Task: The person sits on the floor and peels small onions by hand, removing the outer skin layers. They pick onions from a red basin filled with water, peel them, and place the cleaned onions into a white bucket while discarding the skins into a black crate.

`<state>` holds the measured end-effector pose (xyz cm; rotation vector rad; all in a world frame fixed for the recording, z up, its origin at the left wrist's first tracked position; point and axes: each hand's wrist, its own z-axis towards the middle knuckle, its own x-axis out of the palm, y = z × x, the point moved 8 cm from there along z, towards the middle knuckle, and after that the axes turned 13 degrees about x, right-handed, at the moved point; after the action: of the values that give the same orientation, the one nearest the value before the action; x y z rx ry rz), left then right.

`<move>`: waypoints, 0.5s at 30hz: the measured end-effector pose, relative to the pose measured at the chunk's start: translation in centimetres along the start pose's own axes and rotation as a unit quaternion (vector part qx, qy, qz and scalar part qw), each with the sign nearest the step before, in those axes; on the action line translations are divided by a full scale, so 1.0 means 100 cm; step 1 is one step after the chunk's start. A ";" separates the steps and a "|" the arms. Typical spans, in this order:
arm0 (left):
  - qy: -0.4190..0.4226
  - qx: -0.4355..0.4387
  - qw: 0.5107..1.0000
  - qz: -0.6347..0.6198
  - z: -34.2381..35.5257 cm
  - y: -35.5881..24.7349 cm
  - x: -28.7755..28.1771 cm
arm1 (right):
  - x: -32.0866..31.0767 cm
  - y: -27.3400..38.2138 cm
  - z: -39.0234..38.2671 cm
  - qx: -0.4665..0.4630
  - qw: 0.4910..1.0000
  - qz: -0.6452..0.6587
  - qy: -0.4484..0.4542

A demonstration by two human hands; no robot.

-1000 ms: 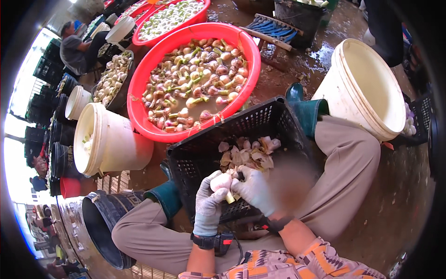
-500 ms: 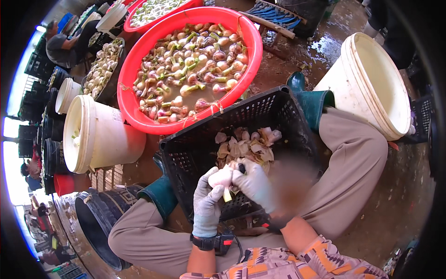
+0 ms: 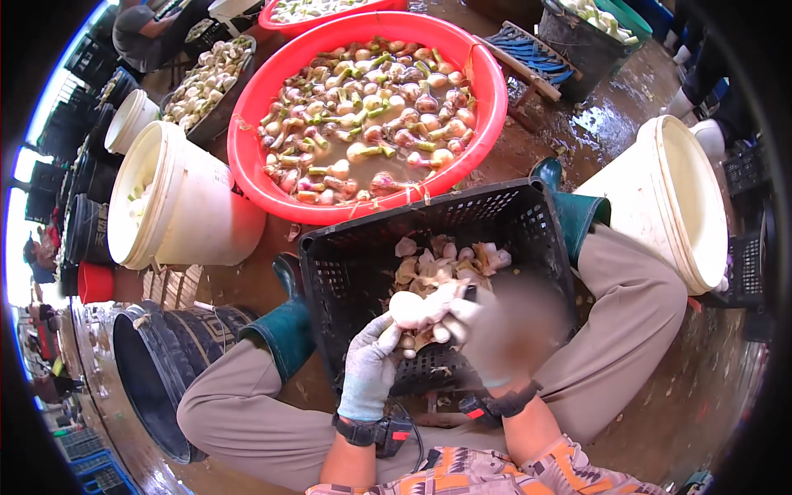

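Observation:
In my gloved left hand (image 3: 370,367), a pale garlic bulb (image 3: 409,308) is gripped over the black plastic crate (image 3: 322,280). My gloved right hand (image 3: 458,326) pinches the bulb's papery skin on the right side, with a small dark object, too small to name, at its thumb or fingers; part of this hand is blurred. Loose peels and pale pieces (image 3: 445,262) lie in the crate below. Just beyond it stands a red basin (image 3: 244,165) of garlic bulbs soaking in murky water.
White buckets (image 3: 198,223) (image 3: 635,194) flank my bent legs, with a dark bucket (image 3: 144,388) lying at left. Behind are a wooden rack with blue slats (image 3: 528,58), a tub of bulbs (image 3: 206,91), a seated person (image 3: 148,37) and another person's legs (image 3: 685,91) at right.
The view has shifted, lowering the crate slightly in the picture. My right hand has turned and drawn the bulb's skin upward and right; the bulb's green stub no longer shows clearly.

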<state>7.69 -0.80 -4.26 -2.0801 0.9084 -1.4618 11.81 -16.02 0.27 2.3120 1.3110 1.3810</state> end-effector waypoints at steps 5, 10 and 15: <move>-0.030 -0.004 0.998 -0.058 0.000 -0.008 -0.002 | -0.024 0.035 -0.004 -0.061 0.996 0.066 -0.007; -0.058 0.025 0.998 -0.025 0.003 -0.010 0.001 | -0.013 0.016 0.002 -0.014 0.963 -0.262 -0.057; -0.042 -0.004 0.998 0.051 -0.004 0.000 0.001 | -0.020 0.013 0.024 -0.117 0.954 -0.240 -0.138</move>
<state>7.34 -0.87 -4.10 -2.0533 0.9740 -1.3107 14.08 -17.60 -1.65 1.7900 1.4032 0.9573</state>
